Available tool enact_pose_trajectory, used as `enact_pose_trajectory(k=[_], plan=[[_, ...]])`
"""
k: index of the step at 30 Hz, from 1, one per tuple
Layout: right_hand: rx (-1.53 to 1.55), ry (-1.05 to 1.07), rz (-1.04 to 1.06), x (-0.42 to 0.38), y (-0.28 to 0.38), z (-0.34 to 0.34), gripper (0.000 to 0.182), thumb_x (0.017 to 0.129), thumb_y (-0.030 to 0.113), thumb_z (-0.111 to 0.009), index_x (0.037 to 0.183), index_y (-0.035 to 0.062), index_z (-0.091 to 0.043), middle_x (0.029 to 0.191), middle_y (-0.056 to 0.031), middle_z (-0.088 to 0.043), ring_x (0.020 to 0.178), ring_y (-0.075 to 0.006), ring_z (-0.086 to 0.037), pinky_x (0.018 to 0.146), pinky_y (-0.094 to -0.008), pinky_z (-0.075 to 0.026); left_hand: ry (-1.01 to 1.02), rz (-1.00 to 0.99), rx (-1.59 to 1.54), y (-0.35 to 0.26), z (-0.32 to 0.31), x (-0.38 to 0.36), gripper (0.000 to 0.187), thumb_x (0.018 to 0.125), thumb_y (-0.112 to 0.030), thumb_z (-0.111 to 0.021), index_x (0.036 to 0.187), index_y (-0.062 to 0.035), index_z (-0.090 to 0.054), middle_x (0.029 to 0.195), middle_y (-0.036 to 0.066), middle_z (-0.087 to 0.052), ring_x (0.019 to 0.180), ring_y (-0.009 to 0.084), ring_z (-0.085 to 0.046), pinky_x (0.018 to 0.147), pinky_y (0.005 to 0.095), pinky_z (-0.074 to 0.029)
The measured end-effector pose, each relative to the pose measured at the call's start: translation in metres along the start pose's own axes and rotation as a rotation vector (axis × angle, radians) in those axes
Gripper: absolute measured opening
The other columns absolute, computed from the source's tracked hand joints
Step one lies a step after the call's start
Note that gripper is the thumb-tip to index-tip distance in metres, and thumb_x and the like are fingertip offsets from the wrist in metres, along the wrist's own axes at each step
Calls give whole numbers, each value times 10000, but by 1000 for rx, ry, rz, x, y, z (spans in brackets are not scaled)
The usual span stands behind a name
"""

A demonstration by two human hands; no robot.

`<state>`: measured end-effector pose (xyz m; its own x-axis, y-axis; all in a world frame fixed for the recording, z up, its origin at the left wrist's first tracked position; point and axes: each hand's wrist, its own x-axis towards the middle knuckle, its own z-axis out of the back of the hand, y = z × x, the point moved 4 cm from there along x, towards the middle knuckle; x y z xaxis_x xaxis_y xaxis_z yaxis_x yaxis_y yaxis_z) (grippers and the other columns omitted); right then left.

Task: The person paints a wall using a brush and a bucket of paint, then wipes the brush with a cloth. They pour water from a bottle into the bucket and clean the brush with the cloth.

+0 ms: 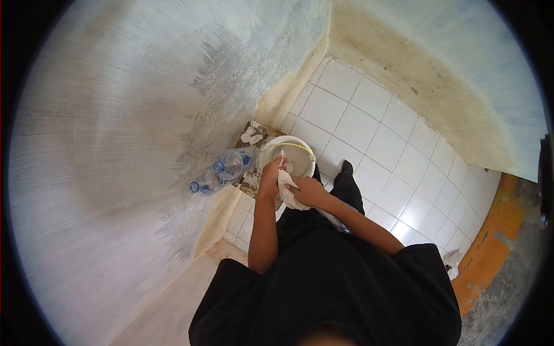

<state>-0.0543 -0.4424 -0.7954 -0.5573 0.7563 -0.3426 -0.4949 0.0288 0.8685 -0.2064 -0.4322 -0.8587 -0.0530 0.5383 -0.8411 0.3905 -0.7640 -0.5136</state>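
- White cloth (286, 183): bunched between both hands, long axis running from body side toward bucket mouth, far end leaning slightly left.
- Right hand (309, 191): grip closed on cloth's middle, from the right.
- Left hand (271, 174): fingers curled closed around cloth, farther along, from the left.
- Bucket (284, 139): beneath cloth's far part.
- Plastic bottles (234, 165): just left of bucket.

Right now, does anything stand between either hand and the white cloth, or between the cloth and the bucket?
Nothing visible does. The left hand and right hand hold the white cloth at the near side of the bucket, and the plastic bottles are off to the left. The hands and cloth hide part of the near rim.
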Motion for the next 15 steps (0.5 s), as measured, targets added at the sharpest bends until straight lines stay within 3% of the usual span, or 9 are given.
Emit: enact_pose_trajectory(k=[3,15], plan=[[6,14,-5,2,-6,3,299,909,327,-557,971,49,-648,857,-210,-665,818,-413,-641,752,-504,-494,19,-14,-5,2,-1,3,385,976,-354,-496,1057,-16,-663,780,16,-489,663,125,-484,588,277,-424],[14,66,25,-1,-18,22,312,867,331,-619,1125,165,-676,927,-167,-692,857,-368,-660,782,-459,-511,15,-34,99,-2,-11,-10,409,986,-364,-485,1088,-2,-645,832,33,-474,692,131,-483,611,299,-437]])
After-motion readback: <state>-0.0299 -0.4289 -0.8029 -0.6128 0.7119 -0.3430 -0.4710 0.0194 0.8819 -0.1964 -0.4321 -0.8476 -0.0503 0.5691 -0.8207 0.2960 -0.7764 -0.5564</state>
